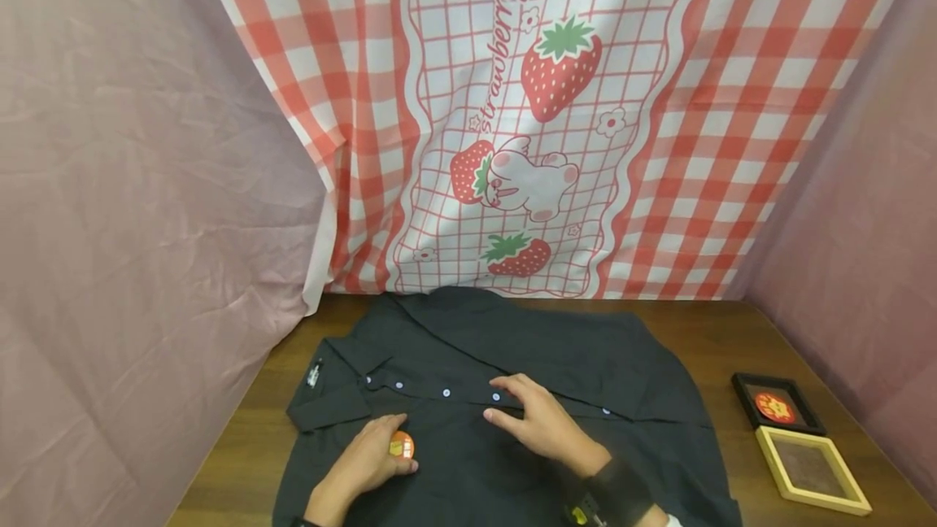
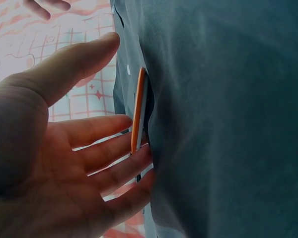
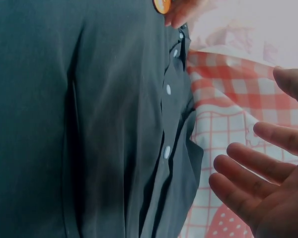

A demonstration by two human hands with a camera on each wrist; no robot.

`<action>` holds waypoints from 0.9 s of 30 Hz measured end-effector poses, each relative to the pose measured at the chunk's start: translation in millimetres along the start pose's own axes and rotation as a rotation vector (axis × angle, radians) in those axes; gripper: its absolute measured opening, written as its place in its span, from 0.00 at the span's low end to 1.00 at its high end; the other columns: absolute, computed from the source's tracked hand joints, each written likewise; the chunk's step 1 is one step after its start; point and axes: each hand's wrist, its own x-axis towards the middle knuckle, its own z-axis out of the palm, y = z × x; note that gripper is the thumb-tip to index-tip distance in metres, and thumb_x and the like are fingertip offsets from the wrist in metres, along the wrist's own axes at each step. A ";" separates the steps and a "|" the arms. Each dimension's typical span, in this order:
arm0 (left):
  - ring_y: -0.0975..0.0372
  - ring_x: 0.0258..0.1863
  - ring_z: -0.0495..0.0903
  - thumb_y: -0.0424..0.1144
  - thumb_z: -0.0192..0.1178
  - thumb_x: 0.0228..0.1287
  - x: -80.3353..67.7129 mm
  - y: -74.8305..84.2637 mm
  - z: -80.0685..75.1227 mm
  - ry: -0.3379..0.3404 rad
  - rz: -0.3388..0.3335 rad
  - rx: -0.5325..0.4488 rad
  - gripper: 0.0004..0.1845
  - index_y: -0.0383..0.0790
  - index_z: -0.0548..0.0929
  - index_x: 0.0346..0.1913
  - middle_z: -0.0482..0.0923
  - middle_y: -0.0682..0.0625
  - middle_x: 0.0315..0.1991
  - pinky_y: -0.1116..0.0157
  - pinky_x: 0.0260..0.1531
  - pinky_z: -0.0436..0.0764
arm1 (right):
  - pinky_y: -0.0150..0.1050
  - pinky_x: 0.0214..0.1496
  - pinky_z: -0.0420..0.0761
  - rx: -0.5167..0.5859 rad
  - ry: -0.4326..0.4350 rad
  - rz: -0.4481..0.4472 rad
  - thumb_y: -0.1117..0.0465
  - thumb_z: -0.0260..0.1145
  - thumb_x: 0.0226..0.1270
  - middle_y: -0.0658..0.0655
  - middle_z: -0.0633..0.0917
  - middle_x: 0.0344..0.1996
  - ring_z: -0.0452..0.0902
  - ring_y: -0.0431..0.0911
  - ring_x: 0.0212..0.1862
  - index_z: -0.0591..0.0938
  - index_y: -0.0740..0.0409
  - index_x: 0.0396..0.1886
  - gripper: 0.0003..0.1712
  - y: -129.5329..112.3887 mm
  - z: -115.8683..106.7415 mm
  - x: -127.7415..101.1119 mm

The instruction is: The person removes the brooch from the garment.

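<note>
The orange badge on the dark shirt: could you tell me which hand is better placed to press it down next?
Probably the left hand: its straight fingers already touch the orange badge on the dark shirt. The right hand rests farther along, by the white buttons.

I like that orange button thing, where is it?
In the head view the round orange badge lies on the dark button-up shirt, under the left hand's fingers, below the shirt's row of white buttons.
</note>
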 end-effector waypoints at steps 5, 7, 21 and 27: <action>0.43 0.59 0.74 0.42 0.76 0.44 1.0 0.6 -2.2 0.006 0.001 0.018 0.38 0.29 0.76 0.59 0.77 0.35 0.58 0.44 0.59 0.73 | 0.46 0.50 0.81 0.008 -0.013 -0.001 0.42 0.65 0.65 0.55 0.83 0.50 0.80 0.51 0.51 0.79 0.51 0.57 0.26 -1.8 4.6 2.6; 0.43 0.58 0.75 0.43 0.76 0.44 1.7 0.8 -3.1 0.005 -0.001 0.025 0.38 0.29 0.76 0.59 0.77 0.36 0.57 0.44 0.59 0.73 | 0.46 0.50 0.81 0.002 -0.022 0.000 0.42 0.65 0.65 0.55 0.83 0.50 0.80 0.51 0.51 0.79 0.51 0.57 0.26 -2.7 6.0 2.4; 0.42 0.62 0.72 0.40 0.77 0.43 1.7 1.7 -1.9 -0.005 0.028 -0.011 0.38 0.28 0.76 0.59 0.76 0.36 0.59 0.43 0.63 0.70 | 0.45 0.50 0.82 -0.040 -0.031 -0.073 0.45 0.64 0.66 0.56 0.83 0.49 0.81 0.51 0.50 0.79 0.56 0.58 0.27 -5.8 19.1 1.3; 0.42 0.63 0.71 0.41 0.77 0.42 0.1 3.4 -4.3 -0.008 0.010 0.003 0.38 0.28 0.76 0.59 0.76 0.36 0.59 0.43 0.63 0.69 | 0.44 0.50 0.82 -0.052 -0.045 -0.100 0.46 0.64 0.67 0.55 0.83 0.48 0.81 0.51 0.48 0.79 0.57 0.57 0.26 -14.0 29.9 6.3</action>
